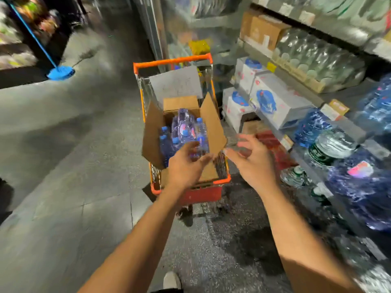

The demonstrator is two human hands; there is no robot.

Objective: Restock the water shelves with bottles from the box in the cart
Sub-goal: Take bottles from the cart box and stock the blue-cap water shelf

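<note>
An open cardboard box (213, 125) stands in a small orange cart (172, 61) in the aisle. Several blue-capped water bottles (186, 130) fill the box, some wrapped in clear plastic. My left hand (186, 166) hovers over the box's near end, fingers spread and holding nothing. My right hand (251, 159) is just right of the cart's rim, fingers loosely curled and empty. The water shelves (317, 98) run along the right, stacked with bottle packs (359, 182).
A blue broom (60, 72) leans at the far left by a dark display. White boxes (273, 102) and cardboard cartons (264, 30) sit on the shelves. A grey sheet (175, 83) stands in the cart's far end. My shoe (172, 280) shows below. Grey floor lies left.
</note>
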